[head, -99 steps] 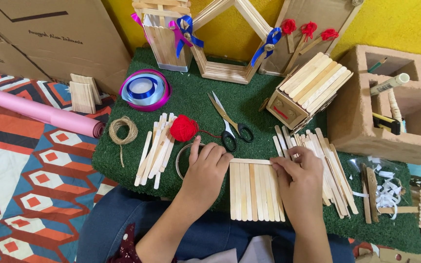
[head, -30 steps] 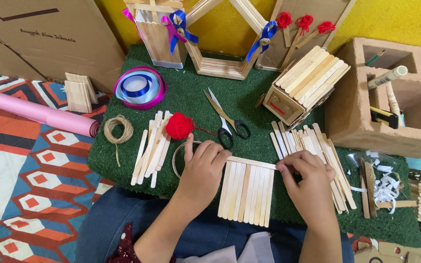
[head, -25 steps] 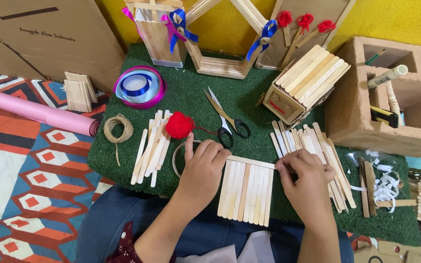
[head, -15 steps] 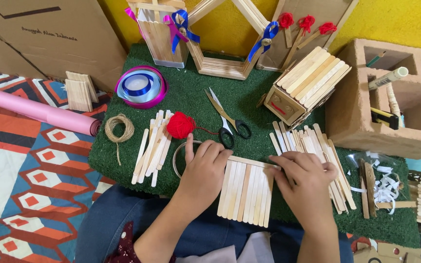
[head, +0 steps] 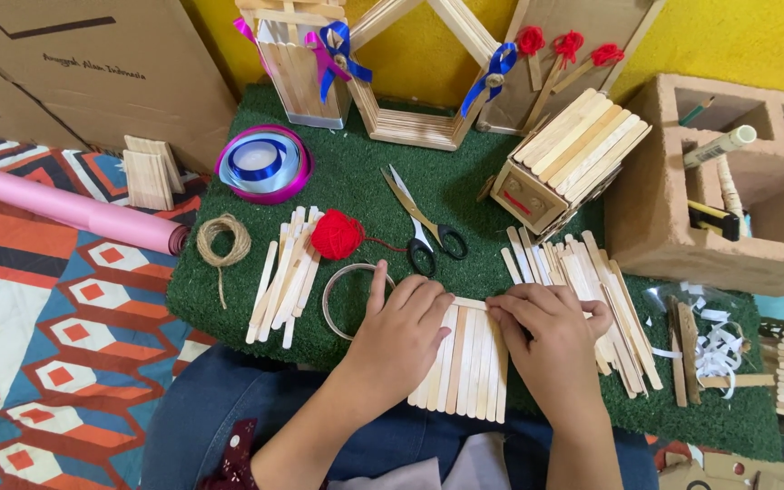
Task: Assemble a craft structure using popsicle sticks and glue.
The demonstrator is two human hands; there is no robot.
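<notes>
Your left hand [head: 406,331] and right hand [head: 551,340] press flat, fingers spread, on the stick panel [head: 465,367] at six o'clock of the scissors [head: 424,222], apparently keeping its sticks aligned.

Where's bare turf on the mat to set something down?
Free: the strip between the ribbon spool and scissors, below the stick frame. Smaller patch: front-left corner, under the loose sticks. Crowded: centre, where left hand and right hand press the stick panel; right side, stick pile and paper scraps.
</notes>
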